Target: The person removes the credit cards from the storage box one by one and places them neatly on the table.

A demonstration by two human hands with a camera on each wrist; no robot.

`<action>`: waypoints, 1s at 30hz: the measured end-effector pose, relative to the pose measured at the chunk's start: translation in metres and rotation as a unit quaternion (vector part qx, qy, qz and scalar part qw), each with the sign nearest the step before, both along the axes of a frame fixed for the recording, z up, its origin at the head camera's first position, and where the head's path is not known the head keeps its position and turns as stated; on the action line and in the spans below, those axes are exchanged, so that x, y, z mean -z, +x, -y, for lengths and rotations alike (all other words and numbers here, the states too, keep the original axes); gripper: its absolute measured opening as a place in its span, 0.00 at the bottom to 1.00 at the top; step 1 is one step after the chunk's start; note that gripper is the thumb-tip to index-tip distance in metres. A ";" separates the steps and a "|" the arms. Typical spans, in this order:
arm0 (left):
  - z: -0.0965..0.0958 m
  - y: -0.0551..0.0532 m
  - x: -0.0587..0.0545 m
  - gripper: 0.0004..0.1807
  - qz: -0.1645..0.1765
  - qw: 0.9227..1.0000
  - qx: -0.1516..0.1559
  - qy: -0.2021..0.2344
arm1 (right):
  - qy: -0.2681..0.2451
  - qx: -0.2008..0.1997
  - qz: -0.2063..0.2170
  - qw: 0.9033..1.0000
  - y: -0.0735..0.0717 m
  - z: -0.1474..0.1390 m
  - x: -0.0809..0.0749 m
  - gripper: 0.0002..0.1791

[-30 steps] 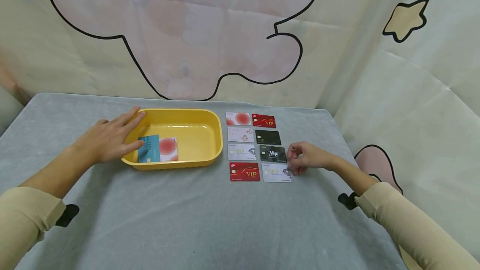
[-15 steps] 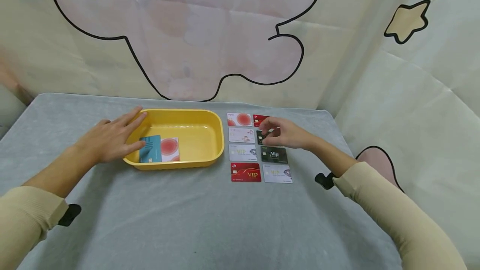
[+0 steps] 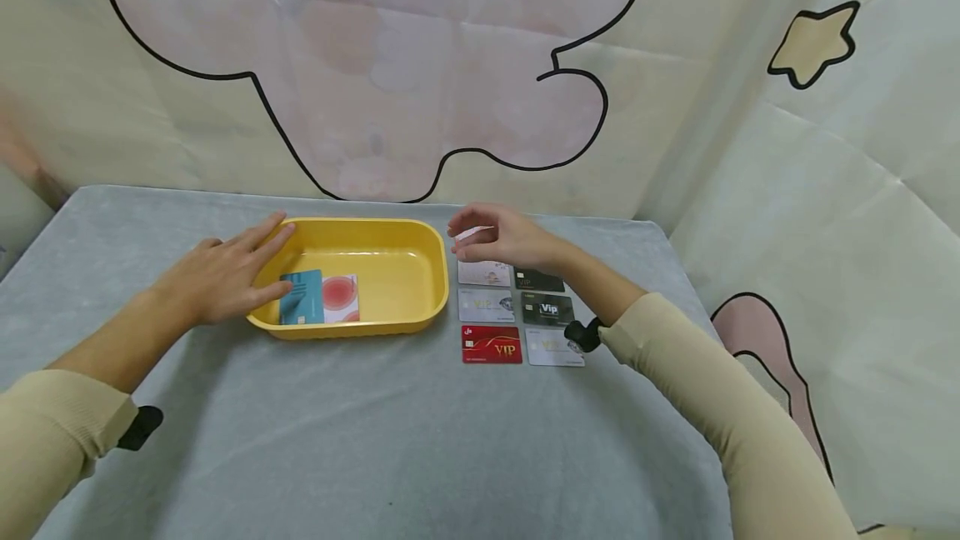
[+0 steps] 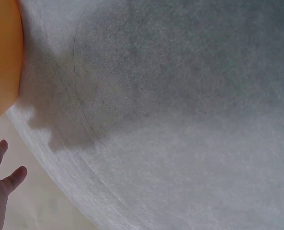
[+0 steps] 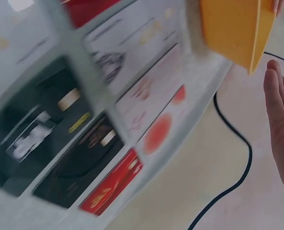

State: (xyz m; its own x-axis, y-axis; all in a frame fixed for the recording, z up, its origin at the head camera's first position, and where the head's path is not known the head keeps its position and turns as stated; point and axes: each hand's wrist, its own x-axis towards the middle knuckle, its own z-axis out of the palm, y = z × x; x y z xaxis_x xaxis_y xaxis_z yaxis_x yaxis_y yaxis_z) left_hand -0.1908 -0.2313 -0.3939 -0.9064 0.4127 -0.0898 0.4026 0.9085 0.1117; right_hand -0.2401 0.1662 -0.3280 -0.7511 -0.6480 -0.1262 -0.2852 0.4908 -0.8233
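My left hand [image 3: 213,277] rests on the left rim of a yellow tray [image 3: 401,290], fingers spread. Inside the tray lie a blue card [image 3: 300,300] and a white card with a red circle [image 3: 340,297]. To its right, several cards lie in two columns: a red VIP card [image 3: 491,345], white cards such as the one with a diamond [image 3: 486,305], and black ones such as the Vip card [image 3: 547,308]. My right hand [image 3: 510,236] hovers over the far end of the columns, fingers loosely bent and holding nothing. It partly hides a circle-print card [image 5: 158,132] and a red card [image 5: 112,184].
A grey cloth covers the table [image 3: 360,440]. Behind it hangs a printed curtain [image 3: 420,107]. A dark cable [image 5: 242,143] runs beyond the table's edge in the right wrist view.
My right hand has moved from beside the near right cards, over the black cards, to the far left of the columns. The cards stay in place; my left hand stays on the tray.
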 end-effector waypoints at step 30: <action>0.001 0.000 -0.001 0.48 0.005 1.000 0.006 0.001 | 0.103 -0.113 0.100 0.983 -0.023 0.093 0.021 0.33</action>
State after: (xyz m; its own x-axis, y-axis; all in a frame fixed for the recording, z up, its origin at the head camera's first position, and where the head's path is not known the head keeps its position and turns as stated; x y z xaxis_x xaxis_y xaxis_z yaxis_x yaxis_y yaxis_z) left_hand -0.1906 -0.2318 -0.3930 -0.9003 0.4240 -0.0981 0.4125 0.9032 0.1183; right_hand -0.2634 0.0736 -0.3488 -0.5375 -0.7413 -0.4020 -0.2497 0.5952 -0.7638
